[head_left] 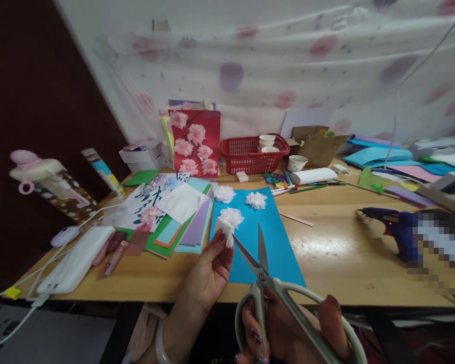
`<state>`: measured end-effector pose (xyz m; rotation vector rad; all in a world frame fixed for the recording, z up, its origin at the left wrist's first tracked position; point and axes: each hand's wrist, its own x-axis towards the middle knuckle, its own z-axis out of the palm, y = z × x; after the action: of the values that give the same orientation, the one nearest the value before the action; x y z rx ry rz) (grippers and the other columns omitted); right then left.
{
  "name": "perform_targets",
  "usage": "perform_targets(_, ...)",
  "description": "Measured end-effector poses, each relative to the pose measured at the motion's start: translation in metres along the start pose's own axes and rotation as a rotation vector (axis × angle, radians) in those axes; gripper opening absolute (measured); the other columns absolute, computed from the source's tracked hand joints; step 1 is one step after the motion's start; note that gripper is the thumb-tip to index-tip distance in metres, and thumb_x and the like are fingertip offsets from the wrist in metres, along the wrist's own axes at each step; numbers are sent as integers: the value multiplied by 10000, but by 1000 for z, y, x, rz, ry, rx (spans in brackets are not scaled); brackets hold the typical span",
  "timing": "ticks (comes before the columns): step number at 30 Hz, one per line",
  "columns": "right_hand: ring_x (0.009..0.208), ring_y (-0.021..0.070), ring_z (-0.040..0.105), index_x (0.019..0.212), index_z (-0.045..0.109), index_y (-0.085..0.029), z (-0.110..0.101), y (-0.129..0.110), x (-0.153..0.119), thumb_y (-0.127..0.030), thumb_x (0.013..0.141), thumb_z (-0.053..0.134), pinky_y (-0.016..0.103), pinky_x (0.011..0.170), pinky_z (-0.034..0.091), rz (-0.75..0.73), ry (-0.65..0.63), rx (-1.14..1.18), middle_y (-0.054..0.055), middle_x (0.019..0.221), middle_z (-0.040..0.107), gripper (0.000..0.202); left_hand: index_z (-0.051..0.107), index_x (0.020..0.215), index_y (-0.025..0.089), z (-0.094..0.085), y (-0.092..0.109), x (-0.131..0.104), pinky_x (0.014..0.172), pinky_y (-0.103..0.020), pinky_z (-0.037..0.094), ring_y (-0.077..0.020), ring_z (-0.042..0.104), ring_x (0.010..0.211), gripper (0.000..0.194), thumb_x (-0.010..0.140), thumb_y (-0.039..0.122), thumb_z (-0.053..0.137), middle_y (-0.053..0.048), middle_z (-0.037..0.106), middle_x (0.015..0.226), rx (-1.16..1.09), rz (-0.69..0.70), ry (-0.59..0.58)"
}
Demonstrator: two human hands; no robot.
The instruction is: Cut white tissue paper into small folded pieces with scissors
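Left hand (214, 273), lower center of frame: thumb and fingers pinched on a small folded piece of white paper (223, 226), no slack visible. The piece sits at frame center, over the left part of the blue sheet (267, 253), frilly edge hanging down.

Right hand (280, 313), bottom of frame, right of center: grasping the scissors (263, 277), digits through both handle loops. Handles spread, blades in an open V pointing up-frame. Left blade tip is right at the paper's edge; can't tell if it's touching. Nothing between the blades.

Three white flowers on the blue sheet: upper left flower (224, 194), upper right flower (256, 200), lower flower (233, 216) just behind the held paper, partly covered by it.

Glue gun (398, 225) on the table (337, 253), right side of frame, nozzle pointing left.
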<state>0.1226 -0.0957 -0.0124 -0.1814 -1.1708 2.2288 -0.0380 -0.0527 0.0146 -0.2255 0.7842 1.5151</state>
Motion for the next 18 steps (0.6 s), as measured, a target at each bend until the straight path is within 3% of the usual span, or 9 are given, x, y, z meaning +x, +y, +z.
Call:
perform_targets(8, 818, 238, 586, 1072, 580, -229, 10, -6, 8, -842, 755, 310, 404, 775, 504, -116, -31, 98, 67, 883, 567, 741, 678, 873, 105, -1, 0, 1, 540, -174, 586, -111, 711, 589, 294, 856, -94, 462, -29, 741, 708, 3, 5, 15)
perform_targets(13, 833, 253, 589, 1055, 544, -224, 22, -12, 20, -868, 716, 308, 417, 817, 486, -166, -29, 116, 62, 840, 556, 765, 686, 787, 113, -2, 0, 0, 537, -175, 578, -111, 705, 590, 306, 845, -98, 472, -35, 741, 715, 10, 15, 7)
perform_targets(18, 800, 225, 566, 1049, 549, -223, 16, -8, 15, -847, 717, 390, 420, 825, 489, -99, -19, 143, 48, 851, 541, 724, 686, 795, 112, -2, 0, 1, 540, -177, 581, -109, 702, 586, 296, 832, -101, 483, -38, 741, 712, 24, 17, 15)
